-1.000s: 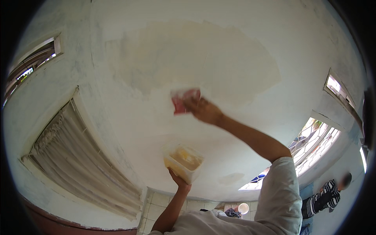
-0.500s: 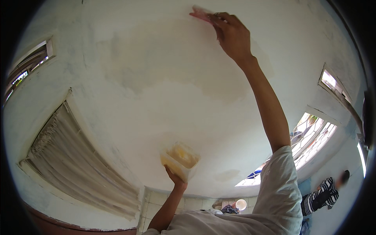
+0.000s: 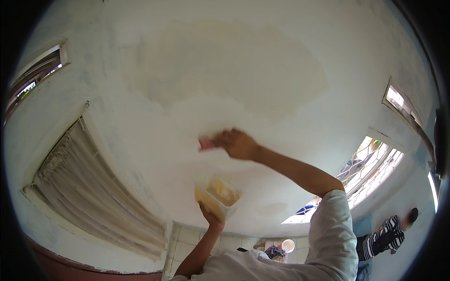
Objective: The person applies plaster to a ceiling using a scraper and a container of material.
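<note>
My left hand (image 3: 212, 216) supports a translucent, yellowish plastic tub (image 3: 218, 201) from its lower side, fingers against the wall of it. Inside lies a pale paste (image 3: 220, 188), smeared up the rim. My right hand (image 3: 237, 143) is closed on a small flat pink-red spreader (image 3: 206, 143), blurred by motion, so its exact shape is unclear. The spreader is above the tub and apart from it. Beyond both hands, a large beige patch (image 3: 229, 70) spreads over the off-white surface (image 3: 154, 145).
Left are a curtained window (image 3: 101, 187) and a small vent opening (image 3: 40, 75). At right stand a grilled window (image 3: 370, 164) and a person in a striped top (image 3: 382, 236). Low down, a pale bucket (image 3: 287, 246) sits beside a dark plastic bag (image 3: 275, 253) on tiles.
My right hand has come down from the top of the beige patch toward the tub, still holding the spreader, its elbow now bent. The left hand and tub have barely shifted.
</note>
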`<state>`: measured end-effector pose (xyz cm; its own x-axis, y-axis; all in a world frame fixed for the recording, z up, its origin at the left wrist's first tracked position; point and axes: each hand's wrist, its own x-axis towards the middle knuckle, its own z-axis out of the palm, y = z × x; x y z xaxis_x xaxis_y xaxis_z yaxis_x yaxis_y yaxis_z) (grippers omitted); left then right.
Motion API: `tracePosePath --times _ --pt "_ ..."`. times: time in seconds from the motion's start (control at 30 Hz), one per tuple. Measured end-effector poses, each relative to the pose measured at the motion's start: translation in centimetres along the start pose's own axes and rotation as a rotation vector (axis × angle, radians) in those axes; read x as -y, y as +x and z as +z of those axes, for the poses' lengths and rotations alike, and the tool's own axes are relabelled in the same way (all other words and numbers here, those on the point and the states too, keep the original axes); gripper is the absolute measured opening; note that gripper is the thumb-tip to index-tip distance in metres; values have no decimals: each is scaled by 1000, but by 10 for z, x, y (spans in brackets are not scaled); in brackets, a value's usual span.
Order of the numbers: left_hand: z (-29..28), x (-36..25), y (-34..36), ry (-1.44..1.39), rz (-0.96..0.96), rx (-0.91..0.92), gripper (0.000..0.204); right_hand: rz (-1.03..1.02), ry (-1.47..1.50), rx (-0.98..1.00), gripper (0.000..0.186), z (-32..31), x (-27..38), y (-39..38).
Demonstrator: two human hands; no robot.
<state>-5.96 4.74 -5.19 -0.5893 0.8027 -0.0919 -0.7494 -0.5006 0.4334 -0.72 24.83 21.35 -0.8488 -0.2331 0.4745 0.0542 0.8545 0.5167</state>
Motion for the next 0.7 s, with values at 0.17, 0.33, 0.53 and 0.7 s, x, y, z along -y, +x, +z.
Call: tracePosePath --times 0.17,0.33,0.53,0.7 --pt "-1 -4 -2 -49 -13 36 71 371 -379 -565 35 -158 -116 110" --pt "-11 8 9 -80 -4 25 71 281 -469 -421 32 -133 -141 122" --pt "-9 1 4 -101 -71 -13 70 -85 -337 47 50 51 -14 19" --pt "-22 -13 2 -67 22 -1 72 -30 95 207 40 33 16 27"
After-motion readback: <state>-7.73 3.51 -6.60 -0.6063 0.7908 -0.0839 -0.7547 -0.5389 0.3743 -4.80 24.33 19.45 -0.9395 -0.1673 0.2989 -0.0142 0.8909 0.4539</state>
